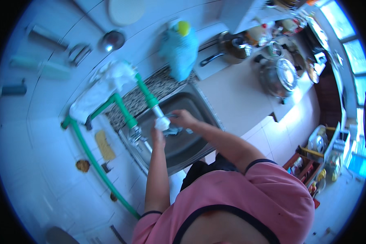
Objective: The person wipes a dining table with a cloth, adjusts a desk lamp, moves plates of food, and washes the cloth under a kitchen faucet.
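Over the steel sink basin (198, 100), my right hand (184, 118) pinches a thin greyish object (172, 115), too blurred to name. My left hand (158, 137) is up against the white outlet (162, 123) of a green plastic pipe (145, 91); its fingers are mostly hidden, so its grip is unclear. Beneath my hands, pale bluish things (173, 131) lie in the basin, partly covered. A chrome tap (136, 134) on a second green pipe (123, 111) stands left of my left hand.
White cloth (94, 97) drapes over the pipes. A blue bag (181, 50) hangs behind the sink. On the counter (235, 88) stand a saucepan (235, 48) and a large metal pot (277, 76). A yellow sponge-like block (104, 145) is at the left; utensils and a ladle (113, 40) hang on the wall.
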{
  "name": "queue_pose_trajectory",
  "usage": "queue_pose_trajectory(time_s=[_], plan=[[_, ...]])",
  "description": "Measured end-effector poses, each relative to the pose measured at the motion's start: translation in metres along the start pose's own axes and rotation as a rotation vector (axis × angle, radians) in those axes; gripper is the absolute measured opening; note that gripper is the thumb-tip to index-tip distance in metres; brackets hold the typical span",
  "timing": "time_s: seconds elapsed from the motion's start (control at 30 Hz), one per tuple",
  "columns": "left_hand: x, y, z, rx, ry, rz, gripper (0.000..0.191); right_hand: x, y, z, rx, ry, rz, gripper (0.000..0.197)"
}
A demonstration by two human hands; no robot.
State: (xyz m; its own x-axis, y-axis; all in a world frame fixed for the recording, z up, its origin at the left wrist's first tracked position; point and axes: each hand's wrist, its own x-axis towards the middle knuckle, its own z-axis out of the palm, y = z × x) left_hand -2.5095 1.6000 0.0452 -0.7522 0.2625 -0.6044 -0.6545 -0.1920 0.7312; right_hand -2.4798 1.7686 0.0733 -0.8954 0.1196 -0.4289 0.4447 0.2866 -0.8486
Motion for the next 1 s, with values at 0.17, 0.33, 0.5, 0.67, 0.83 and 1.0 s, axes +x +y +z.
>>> queue_pose_trajectory(time_s=[0.17,0.33,0.5,0.67,0.83,1.0], plan=[[-0.001,-0.047,-0.008,-0.443,-0.113,-0.534,0.043,-0.027,0.011,0.083,-0.188,-0.048,-0.052,0.03],[0.013,-0.048,0.001,-0.458,-0.139,-0.467,0.041,-0.037,-0.008,0.059,-0.494,0.094,-0.447,0.019],[0.03,-0.047,0.014,-0.331,0.017,-0.421,0.038,0.012,-0.015,0.024,-0.228,0.445,0.053,0.017],[0.038,-0.049,-0.004,-0.467,-0.216,-0.488,0.035,-0.021,0.002,0.075,-0.541,0.105,-0.452,0.031],[0.011,-0.02,0.037,-0.389,-0.069,-0.484,0.035,0.005,-0.01,0.021,-0.272,0.366,-0.139,0.017],[0.029,-0.026,-0.01,-0.33,-0.129,-0.505,0.051,0.007,-0.01,0.016,0.01,0.359,-0.225,0.027]])
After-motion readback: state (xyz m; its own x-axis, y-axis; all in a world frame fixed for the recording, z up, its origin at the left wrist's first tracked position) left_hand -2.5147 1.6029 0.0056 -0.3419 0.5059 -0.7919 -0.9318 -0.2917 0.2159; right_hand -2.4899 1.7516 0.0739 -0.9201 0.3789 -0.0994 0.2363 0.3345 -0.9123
